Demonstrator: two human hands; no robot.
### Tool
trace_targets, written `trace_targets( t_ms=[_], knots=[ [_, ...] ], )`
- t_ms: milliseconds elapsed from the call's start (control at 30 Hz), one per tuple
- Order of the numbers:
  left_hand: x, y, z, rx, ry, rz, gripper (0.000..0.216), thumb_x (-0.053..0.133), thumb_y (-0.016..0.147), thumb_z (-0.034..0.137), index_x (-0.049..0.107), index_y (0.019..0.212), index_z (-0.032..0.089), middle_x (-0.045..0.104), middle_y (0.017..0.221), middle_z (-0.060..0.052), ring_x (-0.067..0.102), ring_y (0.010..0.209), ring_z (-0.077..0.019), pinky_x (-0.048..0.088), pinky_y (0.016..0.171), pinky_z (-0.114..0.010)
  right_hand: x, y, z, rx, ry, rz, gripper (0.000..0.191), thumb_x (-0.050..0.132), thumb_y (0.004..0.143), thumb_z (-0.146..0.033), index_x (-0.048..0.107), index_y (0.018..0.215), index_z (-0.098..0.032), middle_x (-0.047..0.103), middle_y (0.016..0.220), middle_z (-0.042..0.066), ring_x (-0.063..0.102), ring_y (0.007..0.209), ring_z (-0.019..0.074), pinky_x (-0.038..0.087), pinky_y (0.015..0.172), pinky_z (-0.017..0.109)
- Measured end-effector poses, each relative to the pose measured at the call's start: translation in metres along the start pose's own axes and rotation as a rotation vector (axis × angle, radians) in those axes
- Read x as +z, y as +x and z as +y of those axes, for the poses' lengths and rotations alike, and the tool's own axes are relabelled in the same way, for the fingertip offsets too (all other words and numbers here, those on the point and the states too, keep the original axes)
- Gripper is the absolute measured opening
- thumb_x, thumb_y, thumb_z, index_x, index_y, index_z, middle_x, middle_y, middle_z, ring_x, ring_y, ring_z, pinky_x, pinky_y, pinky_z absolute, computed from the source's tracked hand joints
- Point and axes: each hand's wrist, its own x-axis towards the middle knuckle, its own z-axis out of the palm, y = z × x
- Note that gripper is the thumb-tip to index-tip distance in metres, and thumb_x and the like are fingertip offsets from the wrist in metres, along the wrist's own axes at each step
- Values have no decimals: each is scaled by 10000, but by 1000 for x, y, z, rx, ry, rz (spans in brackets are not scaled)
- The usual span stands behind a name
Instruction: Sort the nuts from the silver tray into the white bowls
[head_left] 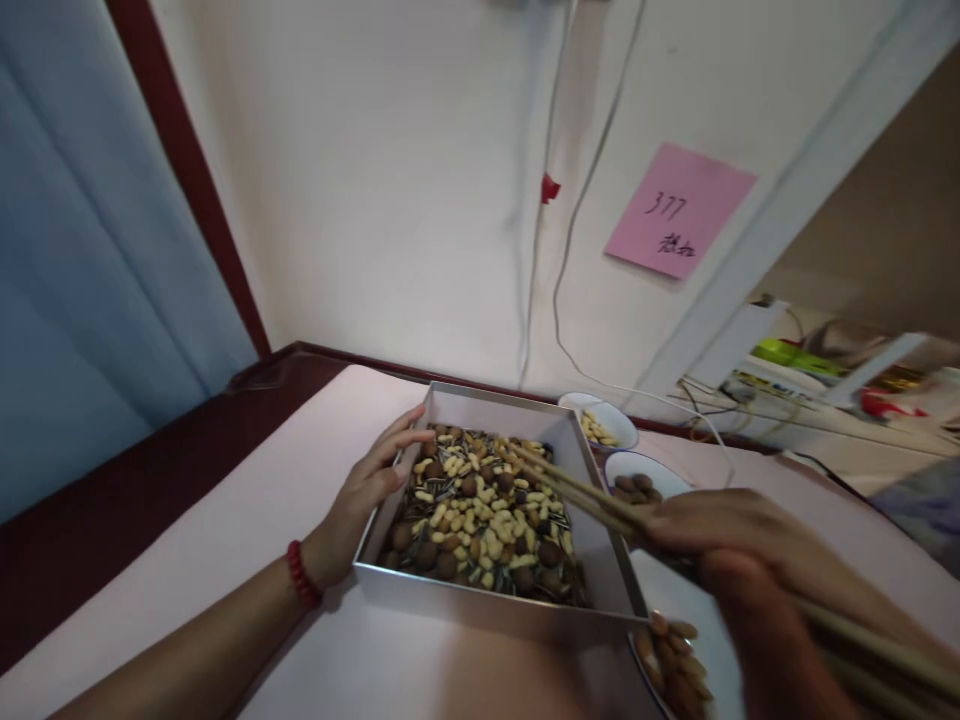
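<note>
— Head view: what do the hands hold?

— The left hand (367, 500), with a red bead bracelet (302, 575) at the wrist, rests on the left wall of a square metal tray (480, 600). Its fingers (405, 425) are spread along the rim. The right hand (720, 540) has its fingers curled tight, pinching a pair of chopsticks (577, 490).

— Where do the chopsticks point?

— Their tips lie over the mixed nuts and seeds (472, 525) filling the tray, towards its far right corner. The tray sits on the pink bench (225, 560).

— Anything beside it?

— Three white dishes sit just right of the tray: a far bowl (615, 418) with pale peanuts, a middle bowl (660, 478) with brown nuts, and a near bowl (712, 650) with almonds.

— Any writing?

— A pink note (679, 210) on the wall reads "377". The handwritten marks beneath it are too small to read. No brands show.
</note>
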Motion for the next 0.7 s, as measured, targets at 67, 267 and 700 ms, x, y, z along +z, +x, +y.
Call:
trace_targets(
  t_ms=[67, 267, 700],
  knots=[
    [-1, -1, 1, -1, -14, -4, 371, 575, 852, 404, 708, 1164, 255, 384, 1604, -25, 260, 1505, -326, 204, 1233, -496, 27, 1, -5, -63, 102, -111, 155, 520, 984, -224, 662, 991, -288, 686, 955, 23, 672, 943, 186, 549, 744, 256],
    [2, -3, 2, -10, -96, 4, 356, 595, 821, 386, 721, 1130, 262, 401, 1588, -23, 281, 1493, -317, 214, 1228, -490, 54, 1, -4, -110, 74, -346, 176, 524, 978, -255, 684, 914, -222, 692, 865, 55, 695, 798, 164, 573, 697, 212],
    [3, -5, 6, -30, -140, 2, 347, 584, 822, 367, 725, 1125, 274, 383, 1596, -25, 262, 1497, -320, 198, 1219, -517, 62, 0, 3, -76, 48, -277, 272, 551, 966, -422, 692, 870, -211, 664, 781, 65, 675, 759, 195, 561, 629, 242]
  ],
)
